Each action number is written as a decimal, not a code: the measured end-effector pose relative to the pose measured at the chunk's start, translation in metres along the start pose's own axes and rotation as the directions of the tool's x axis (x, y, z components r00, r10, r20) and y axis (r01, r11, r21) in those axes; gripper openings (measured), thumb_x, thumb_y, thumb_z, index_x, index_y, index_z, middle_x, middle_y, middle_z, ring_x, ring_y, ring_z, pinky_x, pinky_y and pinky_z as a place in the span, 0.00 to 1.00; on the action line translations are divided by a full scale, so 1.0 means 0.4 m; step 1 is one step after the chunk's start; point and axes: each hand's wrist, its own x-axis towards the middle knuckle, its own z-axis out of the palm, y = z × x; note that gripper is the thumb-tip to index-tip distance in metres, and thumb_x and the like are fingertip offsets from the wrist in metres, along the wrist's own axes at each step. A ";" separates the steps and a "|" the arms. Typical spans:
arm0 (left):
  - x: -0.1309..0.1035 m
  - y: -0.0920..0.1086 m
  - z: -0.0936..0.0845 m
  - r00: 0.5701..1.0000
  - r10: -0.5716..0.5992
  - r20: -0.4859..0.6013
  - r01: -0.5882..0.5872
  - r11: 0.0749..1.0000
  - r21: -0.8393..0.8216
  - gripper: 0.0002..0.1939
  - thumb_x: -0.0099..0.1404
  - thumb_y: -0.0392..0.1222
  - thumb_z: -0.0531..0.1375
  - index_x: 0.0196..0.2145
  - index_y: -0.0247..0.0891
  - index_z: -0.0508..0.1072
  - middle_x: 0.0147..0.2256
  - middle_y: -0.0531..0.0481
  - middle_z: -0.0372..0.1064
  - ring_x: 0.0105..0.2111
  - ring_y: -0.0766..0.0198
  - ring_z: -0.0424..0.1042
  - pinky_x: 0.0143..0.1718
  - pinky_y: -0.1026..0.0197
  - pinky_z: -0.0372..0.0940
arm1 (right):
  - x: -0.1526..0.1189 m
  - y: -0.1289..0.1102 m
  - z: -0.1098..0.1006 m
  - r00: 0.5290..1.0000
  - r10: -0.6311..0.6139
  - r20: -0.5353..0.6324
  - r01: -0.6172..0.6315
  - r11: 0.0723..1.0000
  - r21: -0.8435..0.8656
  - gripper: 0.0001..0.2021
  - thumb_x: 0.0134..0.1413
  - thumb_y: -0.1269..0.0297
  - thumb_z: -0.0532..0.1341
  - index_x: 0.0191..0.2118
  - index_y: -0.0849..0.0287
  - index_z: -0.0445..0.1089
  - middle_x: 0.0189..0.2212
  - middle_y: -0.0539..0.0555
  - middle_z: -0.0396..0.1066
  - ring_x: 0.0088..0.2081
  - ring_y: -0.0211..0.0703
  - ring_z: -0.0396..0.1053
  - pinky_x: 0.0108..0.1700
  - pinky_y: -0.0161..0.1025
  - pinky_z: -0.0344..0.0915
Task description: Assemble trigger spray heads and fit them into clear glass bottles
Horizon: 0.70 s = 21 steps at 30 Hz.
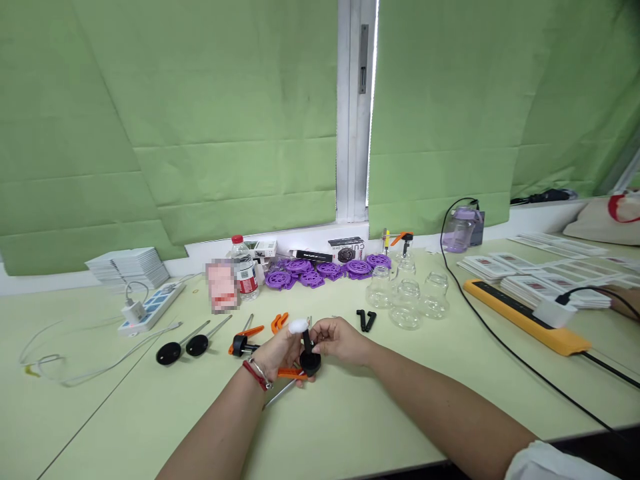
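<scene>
My left hand (pixel 280 353) is closed around a black round cap with an upright stem (pixel 310 360). An orange lever handle (pixel 293 373) and a thin metal rod (pixel 281 393) stick out beneath it. Something white (pixel 299 326) covers my left thumb tip. The fingers of my right hand (pixel 340 340) are pinched together against the stem's right side; what they hold is too small to make out. Just left of my hands lies a similar black-and-orange part (pixel 243 345), with loose orange handles (pixel 280 323) behind. Two small black levers (pixel 367 320) lie to the right.
Several clear glass jars (pixel 406 313) stand at right, near an orange power strip (pixel 525 317) and black cable. Purple plastic wheels (pixel 310 277) are heaped behind, beside a red-capped bottle (pixel 245 273). Two black discs on rods (pixel 169 353) and a white power strip (pixel 153 310) lie left.
</scene>
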 end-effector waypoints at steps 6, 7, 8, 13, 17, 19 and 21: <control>0.004 -0.004 -0.005 1.000 0.020 0.006 -0.020 1.000 -0.001 0.33 0.53 0.69 0.47 0.43 0.38 0.59 0.28 0.47 0.67 0.22 0.56 0.71 0.15 0.63 0.59 | 0.000 -0.003 -0.002 1.000 0.001 0.020 -0.001 1.000 0.019 0.09 0.38 0.68 0.66 0.29 0.63 0.69 0.24 0.49 0.67 0.28 0.35 0.63 0.34 0.36 0.60; 0.004 -0.004 -0.005 1.000 0.026 0.011 -0.026 1.000 -0.004 0.33 0.53 0.69 0.47 0.43 0.38 0.59 0.28 0.47 0.67 0.22 0.56 0.71 0.15 0.63 0.59 | 0.000 -0.004 -0.002 1.000 -0.001 0.023 0.000 1.000 0.020 0.09 0.38 0.67 0.66 0.29 0.63 0.69 0.24 0.49 0.67 0.28 0.35 0.63 0.34 0.36 0.61; 0.004 -0.005 -0.005 0.999 0.033 0.016 -0.033 0.999 -0.007 0.32 0.53 0.68 0.47 0.44 0.38 0.58 0.28 0.47 0.68 0.22 0.56 0.71 0.15 0.63 0.59 | -0.001 -0.006 -0.002 1.000 -0.002 0.025 0.002 1.000 0.022 0.10 0.37 0.67 0.66 0.29 0.63 0.69 0.24 0.49 0.67 0.28 0.35 0.64 0.34 0.37 0.61; 0.007 -0.011 -0.009 0.998 0.053 0.026 -0.053 0.998 -0.020 0.35 0.53 0.70 0.48 0.45 0.38 0.58 0.28 0.45 0.69 0.21 0.55 0.71 0.16 0.61 0.59 | 0.000 -0.009 -0.001 1.000 -0.003 0.017 0.003 1.000 0.024 0.11 0.37 0.64 0.68 0.29 0.62 0.68 0.23 0.47 0.65 0.27 0.34 0.62 0.33 0.36 0.59; 0.004 -0.018 -0.010 0.998 0.049 0.038 -0.047 0.997 -0.057 0.34 0.53 0.70 0.48 0.44 0.37 0.60 0.27 0.47 0.67 0.21 0.58 0.71 0.17 0.63 0.59 | 0.003 -0.005 0.002 1.000 -0.011 -0.004 0.011 1.000 0.006 0.13 0.36 0.62 0.69 0.29 0.62 0.68 0.21 0.46 0.64 0.25 0.33 0.59 0.31 0.34 0.58; -0.006 -0.015 -0.006 0.999 0.045 0.010 -0.045 0.997 -0.066 0.35 0.52 0.70 0.48 0.44 0.37 0.60 0.26 0.48 0.66 0.22 0.58 0.70 0.18 0.63 0.59 | 0.002 -0.013 0.002 0.999 -0.019 -0.036 0.019 1.000 0.004 0.15 0.36 0.61 0.69 0.30 0.62 0.68 0.23 0.47 0.65 0.25 0.33 0.60 0.31 0.34 0.58; -0.023 -0.007 0.003 0.995 0.088 -0.050 -0.092 0.993 -0.072 0.34 0.52 0.71 0.47 0.43 0.39 0.60 0.28 0.49 0.65 0.23 0.59 0.70 0.20 0.62 0.60 | -0.005 -0.035 0.001 0.994 -0.042 -0.100 0.042 0.999 -0.004 0.15 0.37 0.59 0.69 0.29 0.62 0.67 0.23 0.47 0.66 0.25 0.32 0.59 0.29 0.33 0.57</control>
